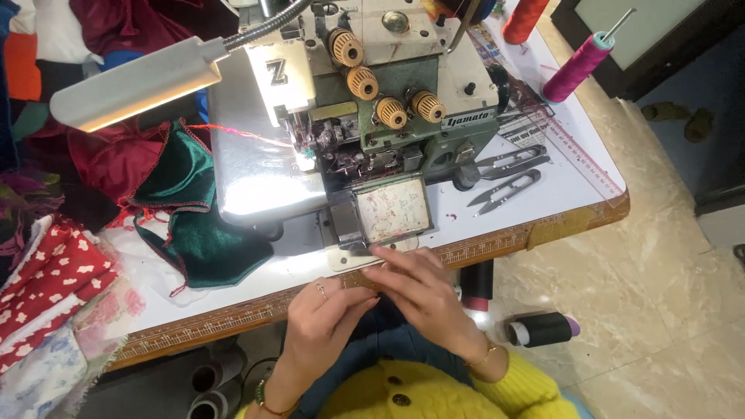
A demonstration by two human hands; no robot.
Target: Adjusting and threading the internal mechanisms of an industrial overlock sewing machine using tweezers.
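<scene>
My left hand (324,316) and my right hand (417,291) meet at the near edge of the white sewing table (543,203), just in front of the overlock sewing machine (365,124). Their fingertips touch each other over the ruler strip on the table edge. I cannot tell whether anything thin is pinched between them. A ring sits on a finger of the left hand. A dark green cloth piece with red edging (194,225) lies left of the machine, apart from both hands.
A lit lamp on a flexible neck (140,84) hangs over the left side. Two thread snips (508,180) lie right of the machine. Pink (578,68) and orange (524,19) thread cones stand at the back right. Piled fabrics (54,279) crowd the left. Black spools (543,329) lie on the floor.
</scene>
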